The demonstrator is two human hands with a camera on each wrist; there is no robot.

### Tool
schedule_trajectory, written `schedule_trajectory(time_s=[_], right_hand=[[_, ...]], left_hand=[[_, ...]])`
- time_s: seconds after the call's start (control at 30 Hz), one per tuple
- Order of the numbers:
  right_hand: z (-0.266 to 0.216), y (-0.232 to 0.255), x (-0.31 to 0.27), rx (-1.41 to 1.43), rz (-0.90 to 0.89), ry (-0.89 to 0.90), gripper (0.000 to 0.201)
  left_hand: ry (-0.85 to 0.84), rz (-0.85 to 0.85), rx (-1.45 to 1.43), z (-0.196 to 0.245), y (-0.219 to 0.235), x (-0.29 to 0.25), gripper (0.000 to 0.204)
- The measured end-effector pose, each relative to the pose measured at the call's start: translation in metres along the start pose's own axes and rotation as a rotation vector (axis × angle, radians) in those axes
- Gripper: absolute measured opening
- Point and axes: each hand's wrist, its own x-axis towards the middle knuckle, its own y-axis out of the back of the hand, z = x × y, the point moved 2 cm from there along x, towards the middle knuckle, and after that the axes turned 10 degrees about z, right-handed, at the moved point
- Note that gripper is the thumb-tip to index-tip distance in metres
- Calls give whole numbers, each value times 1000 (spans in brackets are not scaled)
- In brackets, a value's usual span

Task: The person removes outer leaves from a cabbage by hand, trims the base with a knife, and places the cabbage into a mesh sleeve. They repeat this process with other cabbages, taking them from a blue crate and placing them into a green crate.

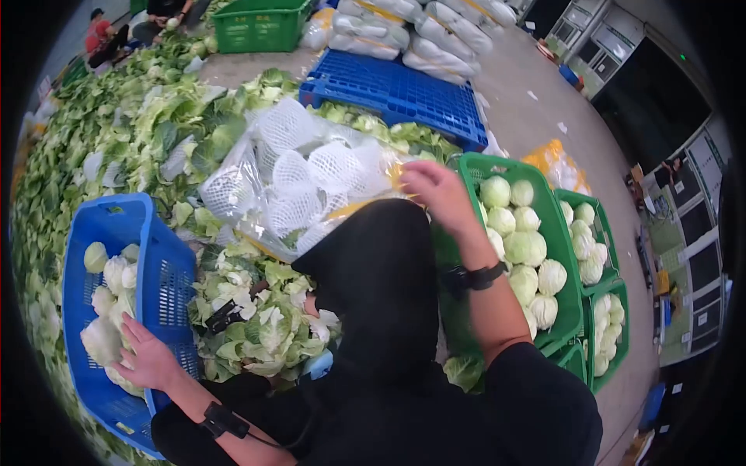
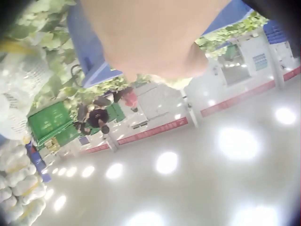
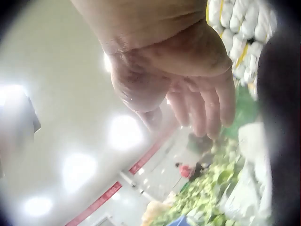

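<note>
In the head view the left hand [image 1: 149,359] is over the blue crate [image 1: 175,311], fingers spread beside a blurred pale cabbage [image 1: 101,342]; whether they touch is unclear. Several cabbages lie inside that crate. The left wrist view shows the back of the hand [image 2: 155,42] with a bit of cabbage [image 2: 176,83] past it. The right hand [image 1: 441,198] is by the yellow-edged end of a clear bag holding white foam nets [image 1: 334,167]. Its fingers hang loosely extended, with nothing in them, in the right wrist view [image 3: 188,89].
Green crates [image 1: 571,307] of cabbages stand at the right. A blue pallet [image 1: 396,89] and stacked white bundles [image 1: 443,46] are ahead. Cabbage leaves [image 1: 70,186] cover the left floor and lie between the crates [image 1: 260,318]. People [image 1: 101,35] sit at the far left.
</note>
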Motion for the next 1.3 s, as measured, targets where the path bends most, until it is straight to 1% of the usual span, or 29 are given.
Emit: schedule_trajectory(time_s=[0.07, 0.1, 0.13, 0.17, 0.2, 0.23, 0.3, 0.4, 0.47, 0.5, 0.53, 0.6, 0.63, 0.67, 0.7, 0.73, 0.77, 0.8, 0.83, 0.87, 0.9, 0.93, 1.0, 1.03, 1.1, 1.13, 1.2, 1.23, 1.3], right_hand=[[29, 39, 5, 121, 193, -135, 32], [45, 53, 8, 156, 239, -182, 30], [61, 59, 9, 188, 285, -229, 28], [73, 54, 10, 193, 249, -236, 28], [83, 49, 11, 181, 185, -266, 28], [93, 42, 14, 166, 125, -296, 28], [110, 6, 29, 165, -34, -325, 30], [126, -71, 66, 99, -223, -326, 31], [138, -136, 100, 84, -220, -185, 28], [155, -172, 123, 66, -183, 68, 28], [164, -205, 143, 48, -142, 321, 28], [136, -257, 169, -160, -126, 624, 26], [137, -283, 188, -158, -136, 630, 26], [138, -313, 206, -261, -241, 696, 25], [144, -340, 224, -365, -344, 765, 25], [153, -363, 240, -365, -354, 775, 25], [162, -386, 254, -523, -405, 819, 25], [168, -403, 269, -684, -452, 863, 25], [164, -411, 276, -684, -457, 877, 25], [161, -415, 282, -806, -265, 853, 25], [158, -421, 286, -915, -71, 824, 25], [162, -434, 287, -905, -79, 847, 25], [179, -449, 283, -1248, 96, 835, 25], [187, -453, 281, -1251, 92, 845, 25], [194, -459, 279, -1387, 151, 838, 24], [191, -453, 274, -1389, 153, 853, 24], [180, -434, 264, -1263, -11, 918, 30], [172, -425, 257, -1264, -12, 934, 30], [155, -412, 246, -1197, -134, 925, 40]], left_hand=[[67, -179, 223, -5, 4, -2, 62], [203, -306, 248, -11, 28, 26, 57], [448, -576, 207, -26, 26, 10, 49], [409, -462, 376, -42, 33, 8, 44], [521, -363, 410, -60, 31, -10, 40], [481, -201, 552, -79, 34, -27, 39], [544, -101, 789, -113, 38, -57, 37], [685, -141, 927, -152, 58, -85, 33], [695, -202, 1125, -169, 55, -107, 36], [748, -267, 1126, -174, 63, -111, 36], [762, -321, 1168, -176, 58, -122, 36], [735, -427, 1264, -186, 74, -121, 35], [719, -465, 1253, -190, 87, -117, 34], [701, -501, 1241, -194, 100, -112, 32], [729, -452, 1256, -196, 111, -107, 30], [744, -471, 1296, -198, 120, -99, 32], [772, -432, 1296, -198, 127, -95, 32], [799, -395, 1293, -198, 122, -93, 32], [805, -358, 1369, -199, 119, -90, 31], [806, -319, 1445, -201, 119, -84, 31], [838, -251, 1397, -204, 134, -77, 31], [892, -142, 1468, -205, 122, -74, 33], [892, -106, 1397, -209, 131, -65, 34], [893, -100, 1387, -210, 132, -62, 34], [876, -80, 1382, -211, 127, -58, 31], [874, -79, 1368, -211, 125, -57, 31], [893, -49, 1339, -209, 124, -56, 32], [898, -48, 1308, -209, 125, -55, 33], [893, -56, 1308, -206, 127, -53, 33]])
